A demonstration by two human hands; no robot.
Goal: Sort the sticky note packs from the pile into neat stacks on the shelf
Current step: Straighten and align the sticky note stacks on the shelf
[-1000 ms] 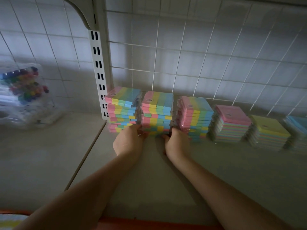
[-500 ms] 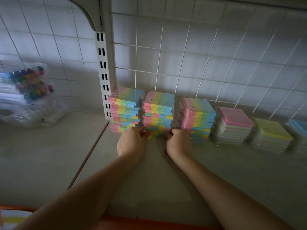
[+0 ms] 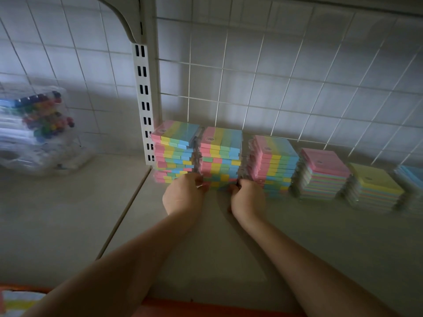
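Head view looks down along two bare forearms to a pale shelf (image 3: 297, 248) backed by a white wire grid (image 3: 286, 88) over tiled wall; six stacks of sticky note packs stand in a row at the back of the shelf; the left hand (image 3: 183, 195) and the right hand (image 3: 248, 196) sit at the foot of the second stack (image 3: 220, 156), one at each lower corner, fingers curled in against its sides so that both hands grasp it low down; the fingertips themselves are hidden behind the knuckles; this stack is built of striped packs in pink, yellow, green and blue, its layers slightly out of line; just beside it on the left, almost touching, stands the first stack (image 3: 175, 152) of the same striped packs, close against a slotted white upright (image 3: 144, 106); to the right of the held stack comes a third striped stack (image 3: 273, 163), then a lower pink-topped stack (image 3: 324, 170), a yellow-topped stack (image 3: 374, 186), and a blue-topped stack (image 3: 412, 179) cut by the frame edge; far left, on the neighbouring shelf section, a clear plastic bag of coloured markers (image 3: 39, 124) lies blurred; an orange edge (image 3: 183, 305) runs along the bottom of the frame beneath the arms.
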